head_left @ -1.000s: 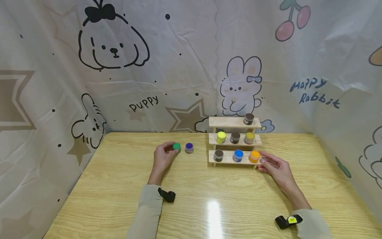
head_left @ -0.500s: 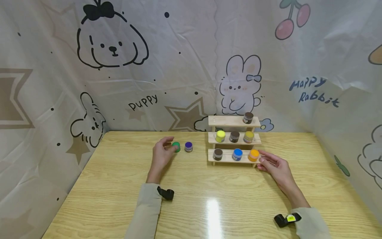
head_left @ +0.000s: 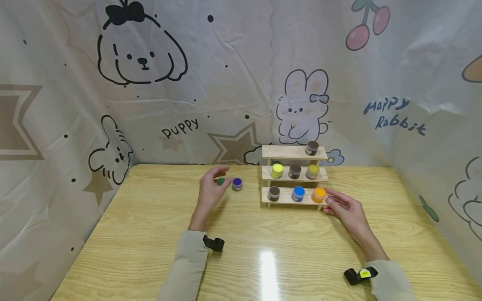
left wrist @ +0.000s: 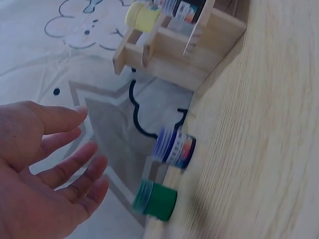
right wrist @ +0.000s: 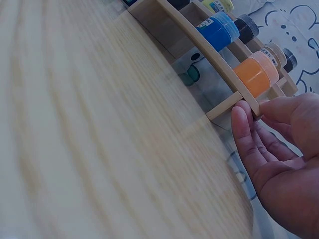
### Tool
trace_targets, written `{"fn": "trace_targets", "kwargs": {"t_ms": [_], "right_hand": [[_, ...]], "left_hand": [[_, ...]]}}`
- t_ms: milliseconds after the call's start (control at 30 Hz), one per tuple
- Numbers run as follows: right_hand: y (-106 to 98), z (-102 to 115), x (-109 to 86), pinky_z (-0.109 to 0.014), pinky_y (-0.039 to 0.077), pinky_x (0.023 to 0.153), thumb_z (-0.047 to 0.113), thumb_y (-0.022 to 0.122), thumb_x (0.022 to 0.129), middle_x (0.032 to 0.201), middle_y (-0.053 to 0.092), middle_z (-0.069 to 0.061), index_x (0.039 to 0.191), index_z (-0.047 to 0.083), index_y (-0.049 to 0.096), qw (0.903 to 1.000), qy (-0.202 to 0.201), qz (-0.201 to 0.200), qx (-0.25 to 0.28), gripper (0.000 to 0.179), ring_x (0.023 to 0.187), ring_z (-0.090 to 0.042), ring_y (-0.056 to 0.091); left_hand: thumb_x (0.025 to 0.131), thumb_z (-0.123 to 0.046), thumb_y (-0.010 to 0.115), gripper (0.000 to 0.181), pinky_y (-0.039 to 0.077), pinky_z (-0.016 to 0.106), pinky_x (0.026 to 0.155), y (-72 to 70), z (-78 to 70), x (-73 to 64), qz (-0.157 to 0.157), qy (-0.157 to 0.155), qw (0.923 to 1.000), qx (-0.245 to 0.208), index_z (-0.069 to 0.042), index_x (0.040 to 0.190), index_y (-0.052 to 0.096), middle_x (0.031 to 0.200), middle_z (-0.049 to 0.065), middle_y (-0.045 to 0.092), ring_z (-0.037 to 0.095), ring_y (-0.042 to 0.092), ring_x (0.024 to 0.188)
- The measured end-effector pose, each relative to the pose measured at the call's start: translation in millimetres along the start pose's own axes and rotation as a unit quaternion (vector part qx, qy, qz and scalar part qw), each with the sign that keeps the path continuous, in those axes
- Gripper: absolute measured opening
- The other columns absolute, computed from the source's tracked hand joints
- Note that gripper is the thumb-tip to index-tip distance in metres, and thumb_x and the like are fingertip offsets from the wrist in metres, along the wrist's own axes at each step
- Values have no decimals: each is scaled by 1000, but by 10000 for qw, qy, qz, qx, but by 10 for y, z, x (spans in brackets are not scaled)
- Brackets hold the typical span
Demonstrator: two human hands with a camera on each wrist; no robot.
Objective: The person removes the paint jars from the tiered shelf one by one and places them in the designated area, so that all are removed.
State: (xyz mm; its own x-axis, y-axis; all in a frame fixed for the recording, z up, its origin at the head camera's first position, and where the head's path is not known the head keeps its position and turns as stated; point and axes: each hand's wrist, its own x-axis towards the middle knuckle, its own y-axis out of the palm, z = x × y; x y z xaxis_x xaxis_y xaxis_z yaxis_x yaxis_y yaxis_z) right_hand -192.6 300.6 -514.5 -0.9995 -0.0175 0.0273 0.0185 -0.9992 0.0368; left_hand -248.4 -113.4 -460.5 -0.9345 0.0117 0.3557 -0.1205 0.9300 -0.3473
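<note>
My left hand [head_left: 210,191] hovers over a green paint jar [left wrist: 160,200], fingers spread and apart from it in the left wrist view. Just right of that jar stands a purple paint jar [head_left: 237,184], also on the table. With thumb and fingers my right hand [head_left: 348,214] pinches the right end of the bottom step of a three-tier wooden display stand [head_left: 278,153]. Close by its fingertips sits an orange paint jar [head_left: 319,195]. Blue [head_left: 298,194] and dark brown [head_left: 273,193] jars share that bottom step.
The middle step bears a yellow jar [head_left: 277,171], a dark jar [head_left: 294,172] and a mustard jar [head_left: 312,172]. One dark brown jar [head_left: 311,148] stands at the top right. A printed curtain [head_left: 233,83] hangs behind the wooden table [head_left: 241,251].
The left hand has let go of the green jar, its fingers opening and shifting right over it. The right hand keeps its hold on the stand.
</note>
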Motion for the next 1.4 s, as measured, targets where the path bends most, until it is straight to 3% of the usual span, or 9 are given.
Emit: {"fn": "trace_targets", "kwargs": {"t_ms": [267,467,600,767,1000,1400], "right_hand": [[-3,4,5,-28,59,82,13,65,102,114,72,13,148,-11,44,9999,34,-64,-118,56,90,-11,74],[8,-22,-1,-27,60,82,11,65,102,113,73,10,148,-12,42,10000,40,-34,-9,57,89,-11,73],[23,-2,6,-27,60,82,12,65,102,112,73,9,148,-13,42,10000,19,-46,-10,57,89,-11,73],[24,9,14,-28,60,82,13,65,102,113,73,9,149,-12,42,10000,69,-32,-31,58,90,-11,74],[18,-4,-6,-27,60,82,13,65,102,114,72,14,148,-12,42,9998,104,-136,-139,58,90,-11,74],[24,-26,6,-26,59,81,10,67,100,118,69,17,146,-16,42,9998,-104,-192,-2,58,89,-9,74]], "left_hand": [[94,-5,75,30,51,60,94,147,-97,-28,290,197,9990,-261,-1,123,68,124,18,68,41,64,113],[94,-7,75,28,52,60,93,193,-147,-39,416,343,9972,-519,-2,122,69,122,15,69,42,65,111],[93,-4,75,30,53,60,93,234,-217,-26,485,493,9950,-718,0,122,69,123,19,68,42,66,110],[93,-3,75,32,51,61,95,332,-355,-41,512,408,9940,-882,1,123,67,124,20,68,41,65,111],[95,-9,74,32,52,58,96,523,-503,-35,646,537,9936,-761,-1,126,67,125,16,68,36,66,112],[97,-13,73,33,55,49,94,691,-781,147,797,732,9922,-626,-1,127,67,125,13,69,32,66,111]]}}
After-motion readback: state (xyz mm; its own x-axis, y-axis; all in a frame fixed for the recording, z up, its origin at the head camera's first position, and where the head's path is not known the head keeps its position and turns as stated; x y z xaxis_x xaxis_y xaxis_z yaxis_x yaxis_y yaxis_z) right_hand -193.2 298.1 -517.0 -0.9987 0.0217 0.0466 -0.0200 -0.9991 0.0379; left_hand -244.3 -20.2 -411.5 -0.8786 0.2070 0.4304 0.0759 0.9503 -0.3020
